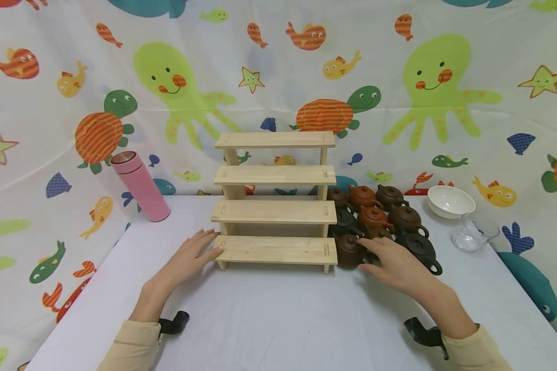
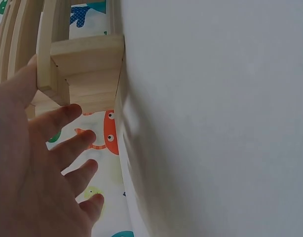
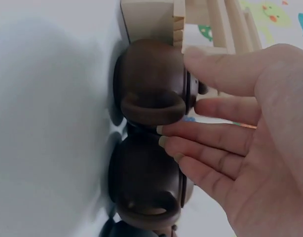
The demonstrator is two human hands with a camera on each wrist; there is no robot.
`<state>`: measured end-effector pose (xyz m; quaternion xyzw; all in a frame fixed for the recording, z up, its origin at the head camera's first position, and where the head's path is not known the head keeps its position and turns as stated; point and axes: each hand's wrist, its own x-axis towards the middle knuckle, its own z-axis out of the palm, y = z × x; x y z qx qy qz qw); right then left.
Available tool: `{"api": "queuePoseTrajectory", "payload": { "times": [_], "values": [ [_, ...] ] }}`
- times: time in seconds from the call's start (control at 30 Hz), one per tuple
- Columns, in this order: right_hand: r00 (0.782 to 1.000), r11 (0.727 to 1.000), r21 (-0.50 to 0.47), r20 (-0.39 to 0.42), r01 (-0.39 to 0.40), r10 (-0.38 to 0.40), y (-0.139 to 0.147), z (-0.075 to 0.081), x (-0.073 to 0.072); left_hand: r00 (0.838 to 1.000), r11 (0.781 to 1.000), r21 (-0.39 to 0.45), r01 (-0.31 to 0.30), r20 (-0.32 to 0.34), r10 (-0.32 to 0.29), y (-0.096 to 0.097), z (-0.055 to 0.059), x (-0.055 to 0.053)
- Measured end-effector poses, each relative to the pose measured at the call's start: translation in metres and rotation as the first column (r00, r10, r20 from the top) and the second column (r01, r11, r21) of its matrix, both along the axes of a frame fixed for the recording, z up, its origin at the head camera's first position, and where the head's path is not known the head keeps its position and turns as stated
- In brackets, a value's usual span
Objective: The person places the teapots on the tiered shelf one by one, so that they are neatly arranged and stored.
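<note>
A four-tier pale wooden display stand stands in the middle of the table. My left hand is at the left end of its lowest tier; in the left wrist view the thumb rests against the board, and the other fingers are spread loosely. Beside the stand's right end, my right hand reaches over the front dark brown teapot. In the right wrist view its thumb lies at that teapot's shoulder, while nearly straight fingers extend toward a second dark teapot. Whether they touch is unclear.
More brown, reddish and black teapots crowd close to the stand's right side. Behind them at right are a white bowl and a clear glass cup. A pink bottle stands at the back left, before a patterned curtain.
</note>
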<state>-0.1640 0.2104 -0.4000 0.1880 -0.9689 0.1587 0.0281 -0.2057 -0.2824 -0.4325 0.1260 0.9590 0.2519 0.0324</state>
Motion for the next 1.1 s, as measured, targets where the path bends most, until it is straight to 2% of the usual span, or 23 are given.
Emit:
{"api": "queuePoseTrajectory", "payload": {
  "times": [0.23, 0.5, 0.63, 0.93, 1.1],
  "values": [
    [0.999, 0.999, -0.024, 0.042, 0.023, -0.022, -0.005, 0.001, -0.003, 0.999, 0.999, 0.041, -0.026, 0.047, 0.025, 0.001, -0.003, 0.002],
    [0.998, 0.998, -0.030, 0.027, 0.051, -0.050, -0.007, -0.003, -0.004, 0.996, 0.998, 0.039, -0.050, 0.072, 0.047, 0.004, 0.001, 0.005],
    [0.998, 0.998, -0.025, 0.016, 0.056, -0.056, -0.007, -0.006, -0.004, 0.992, 0.997, 0.033, -0.066, 0.110, 0.062, 0.005, 0.003, 0.007],
    [0.999, 0.999, -0.008, 0.009, 0.047, -0.047, -0.007, -0.011, -0.005, 0.986, 0.993, 0.092, -0.076, 0.154, 0.061, 0.003, -0.001, 0.008],
    [0.998, 0.998, -0.015, 0.012, 0.064, -0.063, -0.007, -0.013, -0.005, 0.985, 0.989, 0.131, -0.073, 0.167, 0.050, 0.004, 0.001, 0.009]
  ]
}}
